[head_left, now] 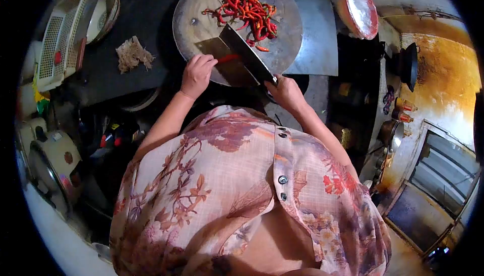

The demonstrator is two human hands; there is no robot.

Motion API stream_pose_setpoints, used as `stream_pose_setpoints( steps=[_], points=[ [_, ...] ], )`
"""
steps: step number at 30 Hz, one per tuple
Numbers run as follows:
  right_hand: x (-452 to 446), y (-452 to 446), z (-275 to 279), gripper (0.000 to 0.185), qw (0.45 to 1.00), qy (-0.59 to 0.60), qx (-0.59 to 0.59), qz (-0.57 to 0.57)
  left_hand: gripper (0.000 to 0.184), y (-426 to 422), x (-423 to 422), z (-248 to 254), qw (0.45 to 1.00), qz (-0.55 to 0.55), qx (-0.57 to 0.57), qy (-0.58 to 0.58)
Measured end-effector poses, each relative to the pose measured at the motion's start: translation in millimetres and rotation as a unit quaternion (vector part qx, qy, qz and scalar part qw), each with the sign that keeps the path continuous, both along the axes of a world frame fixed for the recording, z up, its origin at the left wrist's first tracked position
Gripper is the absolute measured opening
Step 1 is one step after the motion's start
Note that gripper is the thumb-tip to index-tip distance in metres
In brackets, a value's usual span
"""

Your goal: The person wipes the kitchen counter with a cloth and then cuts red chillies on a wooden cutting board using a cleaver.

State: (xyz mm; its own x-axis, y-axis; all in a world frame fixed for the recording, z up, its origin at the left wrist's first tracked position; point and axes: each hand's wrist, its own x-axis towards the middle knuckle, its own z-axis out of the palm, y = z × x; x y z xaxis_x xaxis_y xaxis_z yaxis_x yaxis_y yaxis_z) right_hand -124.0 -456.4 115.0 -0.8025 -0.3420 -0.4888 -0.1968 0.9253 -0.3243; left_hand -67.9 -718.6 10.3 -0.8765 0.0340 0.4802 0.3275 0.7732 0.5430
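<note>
My right hand (pixel 287 93) is closed around the handle end of a cleaver (pixel 248 54), whose wide blade slants over the near edge of a round chopping board (pixel 194 4). On the left, my left hand (pixel 197 73) has its fingers pinched together beside the blade. A red chili pepper (pixel 228 58) runs from those fingertips toward the blade; part of that red streak may be a reflection in the metal. A pile of red chili peppers (pixel 252 11) lies on the far half of the board, with a small orange-red piece (pixel 261 48) near the blade.
A crumpled brown cloth or scrubber (pixel 134 54) lies on the dark counter (pixel 151 4). Farther left are a white plastic basket (pixel 63 34) and stacked bowls (pixel 103 16). A red-rimmed basin (pixel 357 11) stands at the right; a dark wok (pixel 407 67) hangs by the wall.
</note>
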Motion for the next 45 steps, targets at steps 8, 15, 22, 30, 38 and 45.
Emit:
stream_pose_setpoints(
  steps=[8,15,22,30,38,45],
  points=[
    [8,-6,3,0.032,0.998,0.055,-0.03,-0.019,0.017,5,-2,3,1.0,0.004,-0.021,-0.019],
    [8,-15,24,0.032,0.996,0.041,-0.047,-0.065,0.017,3,-1,4,1.0,-0.003,-0.024,-0.013],
    [6,-20,28,0.033,0.999,0.024,-0.043,-0.02,0.018,-2,9,4,1.0,0.006,0.014,-0.005],
    [6,-22,14,0.033,0.998,0.041,-0.03,0.027,0.018,-19,13,-3,1.0,0.012,0.018,0.009],
    [6,-18,-4,0.036,0.999,0.03,-0.033,0.014,0.015,-2,5,-6,0.999,-0.011,0.038,0.003],
    [17,-24,14,0.033,0.995,0.053,-0.078,-0.037,0.015,-3,8,-4,1.0,-0.002,-0.008,-0.029]
  ],
)
